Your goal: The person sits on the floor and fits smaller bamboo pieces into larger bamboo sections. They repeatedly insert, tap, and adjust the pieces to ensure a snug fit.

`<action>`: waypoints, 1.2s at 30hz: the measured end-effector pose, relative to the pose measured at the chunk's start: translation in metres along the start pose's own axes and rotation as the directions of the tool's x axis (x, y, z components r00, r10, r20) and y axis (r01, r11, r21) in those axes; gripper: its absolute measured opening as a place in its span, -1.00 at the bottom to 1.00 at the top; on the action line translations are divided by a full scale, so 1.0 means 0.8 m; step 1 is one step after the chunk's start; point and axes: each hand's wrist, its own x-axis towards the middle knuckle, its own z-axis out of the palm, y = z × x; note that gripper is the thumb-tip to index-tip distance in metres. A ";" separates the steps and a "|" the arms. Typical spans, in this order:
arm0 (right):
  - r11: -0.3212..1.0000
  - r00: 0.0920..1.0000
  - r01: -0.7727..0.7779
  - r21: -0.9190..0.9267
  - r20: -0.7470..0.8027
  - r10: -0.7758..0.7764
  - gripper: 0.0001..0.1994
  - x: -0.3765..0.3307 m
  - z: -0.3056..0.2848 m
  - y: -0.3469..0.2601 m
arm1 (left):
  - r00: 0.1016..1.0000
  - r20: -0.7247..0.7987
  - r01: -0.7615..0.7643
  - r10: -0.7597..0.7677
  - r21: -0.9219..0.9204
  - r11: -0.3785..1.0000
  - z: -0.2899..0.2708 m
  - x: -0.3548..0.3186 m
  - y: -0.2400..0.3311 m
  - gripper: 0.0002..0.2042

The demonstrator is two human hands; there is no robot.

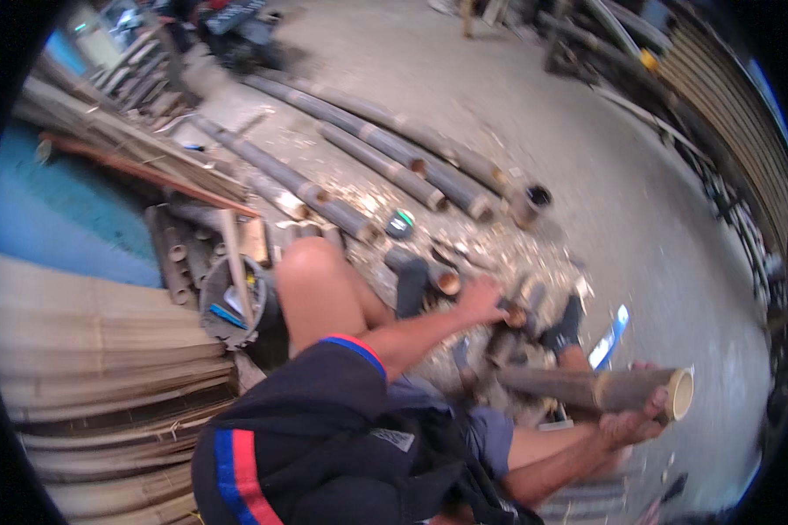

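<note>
My right hand (630,424) grips a thick bamboo section (587,388) from below, near its cut hollow end (679,394), which points right. The section lies across my lap and legs. My left hand (481,300) reaches forward over my knee (311,267) and is closed on a short dark bamboo piece (512,312) among offcuts on the floor. My foot in a dark sock (565,328) rests just right of that hand.
Long bamboo poles (385,162) lie side by side on the concrete floor ahead, with short offcuts (442,280) and shavings around. A grey bucket (223,302) with tools stands by my knee. A blue-and-white flat tool (609,337) lies near the foot. Woven bamboo mats (87,350) stack on the left.
</note>
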 end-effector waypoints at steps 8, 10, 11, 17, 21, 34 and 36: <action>0.970 0.998 0.040 -0.239 -0.044 -0.051 -0.15 0.008 -0.067 -0.010 | 0.988 0.132 -0.106 0.074 0.255 0.961 0.052 0.001 -0.036 0.00; 0.955 0.997 -0.002 -0.297 -0.074 -0.021 -0.08 0.004 -0.081 -0.013 | 0.982 0.177 -0.116 0.063 0.304 0.946 0.054 0.010 -0.040 -0.02; 0.947 0.998 -0.043 -0.317 -0.064 0.024 -0.05 0.003 -0.089 -0.002 | 0.980 0.193 -0.107 0.044 0.329 0.938 0.055 0.014 -0.046 -0.04; 0.918 0.997 0.082 -0.387 0.043 -0.071 -0.04 -0.019 -0.083 0.025 | 0.961 0.224 -0.212 0.162 0.222 0.952 0.033 0.039 -0.057 -0.25; 0.961 0.999 0.031 -0.276 0.033 -0.023 -0.16 -0.007 -0.098 0.027 | 0.989 0.001 -0.150 0.151 0.093 0.984 -0.042 0.073 -0.035 -0.31; 0.959 1.000 0.029 -0.282 0.009 -0.027 -0.30 0.006 -0.097 0.031 | 0.752 -0.653 -0.270 -0.084 -0.422 0.866 -0.276 0.140 -0.031 -0.28; 0.957 1.000 0.011 -0.290 0.025 -0.004 -0.29 0.007 -0.098 0.032 | 0.738 -0.664 -0.269 -0.122 -0.454 0.849 -0.229 0.133 -0.078 -0.28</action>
